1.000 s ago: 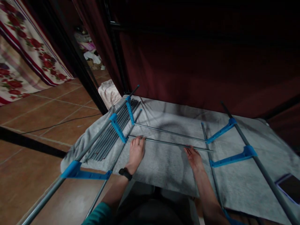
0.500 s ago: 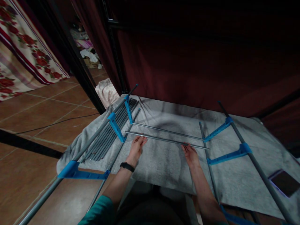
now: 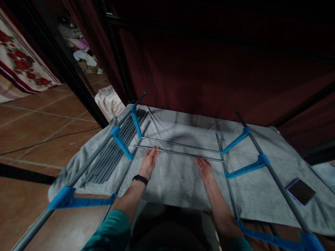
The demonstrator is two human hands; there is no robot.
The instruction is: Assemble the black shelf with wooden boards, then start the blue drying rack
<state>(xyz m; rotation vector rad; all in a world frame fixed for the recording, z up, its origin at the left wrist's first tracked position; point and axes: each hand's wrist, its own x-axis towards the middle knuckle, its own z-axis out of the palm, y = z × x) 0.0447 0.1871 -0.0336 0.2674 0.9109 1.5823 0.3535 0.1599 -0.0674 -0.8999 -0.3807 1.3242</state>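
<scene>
A thin grey metal rod point(image 3: 178, 153) lies crosswise between the two side frames, held by both my hands. My left hand point(image 3: 148, 161) pinches it near its left end, and my right hand point(image 3: 204, 167) has its fingers on it toward the right end. Behind it, a second rod point(image 3: 180, 143) spans from a blue bracket point(image 3: 136, 122) on the left to a blue bracket point(image 3: 235, 141) on the right. Nearer blue brackets, one on the left point(image 3: 121, 143) and one on the right point(image 3: 247, 167), stand close to the ends of the held rod.
Several loose grey rods point(image 3: 115, 153) lie side by side at the left on a grey cloth point(image 3: 178, 184). Long tubes flank my arms, the left tube point(image 3: 89, 167) and the right tube point(image 3: 282, 191). A phone point(image 3: 300, 191) rests at the right. A dark red curtain point(image 3: 209, 80) hangs behind.
The view has shifted a little, so the scene sits farther left. Both hands still hold the rod, which stays nearly in the same place between the frames.
</scene>
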